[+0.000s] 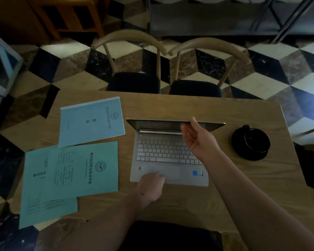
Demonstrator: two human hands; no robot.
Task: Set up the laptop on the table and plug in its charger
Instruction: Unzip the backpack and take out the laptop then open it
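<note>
A silver laptop (159, 153) lies open on the wooden table (243, 178), its lid raised and seen edge-on. My right hand (198, 136) holds the top edge of the lid, thumb over the rim and fingers on the screen side. My left hand (150, 185) rests with closed fingers on the front edge of the laptop base, by the touchpad. No charger or cable is in view.
Several blue-green booklets (91, 122) (71, 176) lie on the table left of the laptop. A black cup on a black saucer (250, 142) stands to its right. Two wooden chairs (134, 82) (196, 87) are tucked in at the far edge.
</note>
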